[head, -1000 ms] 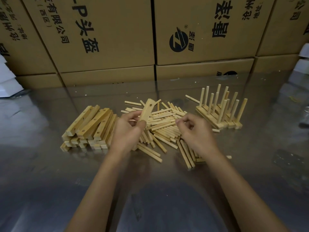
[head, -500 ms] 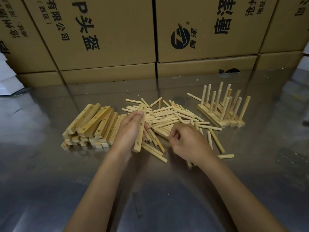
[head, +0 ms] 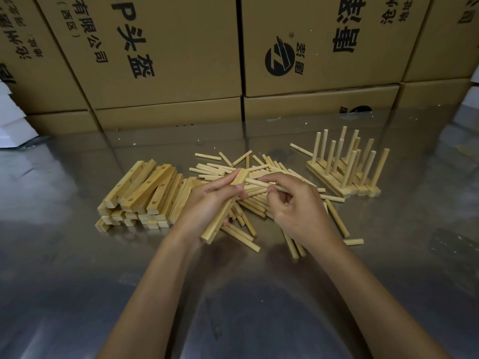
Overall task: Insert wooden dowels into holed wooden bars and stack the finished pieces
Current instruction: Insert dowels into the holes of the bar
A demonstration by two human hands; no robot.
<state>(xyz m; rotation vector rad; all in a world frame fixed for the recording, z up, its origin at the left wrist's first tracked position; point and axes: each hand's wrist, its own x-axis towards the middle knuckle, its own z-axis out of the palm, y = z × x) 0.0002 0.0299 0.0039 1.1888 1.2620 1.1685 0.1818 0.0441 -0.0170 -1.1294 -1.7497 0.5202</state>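
While left hand point(head: 207, 203) grips pale holed wooden bar point(head: 223, 211) lengthwise, right hand point(head: 298, 206) pinches round wooden dowel point(head: 259, 183), tip at bar's far end.

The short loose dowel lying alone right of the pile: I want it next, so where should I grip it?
Pinch the short dowel across its middle, from above, with the right hand. It lies flat on the steel table, apart from the others, so both long sides look free.

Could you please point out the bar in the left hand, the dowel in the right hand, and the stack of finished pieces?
Held bar point(head: 225, 215), head view, lower face.
Held dowel point(head: 255, 182), head view, bare shaft.
Finished stack point(head: 334, 183), head view, front base bar.
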